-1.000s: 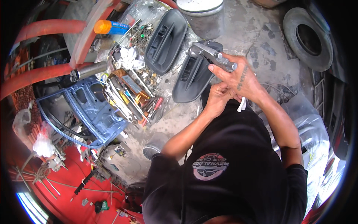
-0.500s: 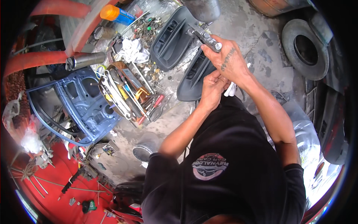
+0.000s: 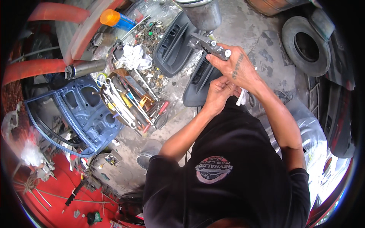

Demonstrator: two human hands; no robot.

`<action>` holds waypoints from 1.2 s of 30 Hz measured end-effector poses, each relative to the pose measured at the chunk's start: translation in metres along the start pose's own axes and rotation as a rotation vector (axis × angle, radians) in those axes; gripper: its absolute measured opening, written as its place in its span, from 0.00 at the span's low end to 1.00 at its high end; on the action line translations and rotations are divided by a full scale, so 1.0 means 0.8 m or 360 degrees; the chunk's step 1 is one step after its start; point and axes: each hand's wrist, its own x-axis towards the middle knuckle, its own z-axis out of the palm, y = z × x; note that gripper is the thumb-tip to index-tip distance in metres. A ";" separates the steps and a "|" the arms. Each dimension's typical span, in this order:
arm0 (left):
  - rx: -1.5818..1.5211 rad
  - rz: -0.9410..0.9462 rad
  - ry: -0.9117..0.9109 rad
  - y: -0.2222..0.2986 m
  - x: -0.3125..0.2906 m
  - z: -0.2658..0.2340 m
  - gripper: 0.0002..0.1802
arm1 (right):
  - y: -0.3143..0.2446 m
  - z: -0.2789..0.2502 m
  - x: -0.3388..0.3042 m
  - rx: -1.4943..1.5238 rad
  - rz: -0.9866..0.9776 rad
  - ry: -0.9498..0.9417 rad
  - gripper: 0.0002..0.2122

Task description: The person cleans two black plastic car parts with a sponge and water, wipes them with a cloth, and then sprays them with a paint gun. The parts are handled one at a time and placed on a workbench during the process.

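Grips a metal spray gun in the right hand, closed around it, over the far end of a dark grey plastic trim panel on the concrete floor. Curls the left hand close below the right; cannot tell whether holding anything with it. White cloth poking out beneath the right hand. Just left, a second trim panel; toward the floor's left edge, wrenches beside a blue car door; toward its right edge, a tyre.

Lettering stands on the round badge of the black T-shirt; pale print marks the orange-capped blue can; the right hand bears an illegible dark tattoo.
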 end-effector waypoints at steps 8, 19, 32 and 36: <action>-0.0006 -0.0044 0.0001 0.004 0.004 -0.003 0.12 | -0.003 0.007 -0.004 0.0015 -0.0052 0.0301 0.22; 0.0077 -0.0050 -0.0108 0.010 -0.007 -0.010 0.10 | -0.003 0.005 -0.018 -0.0147 -0.0165 0.0078 0.26; 0.0024 -0.0012 -0.0106 0.013 0.001 -0.005 0.10 | -0.032 -0.006 -0.004 -0.0293 -0.0227 0.0095 0.24; -0.0033 0.0021 -0.0119 0.024 0.012 0.003 0.14 | -0.029 0.000 0.027 -0.0373 -0.0178 0.0192 0.24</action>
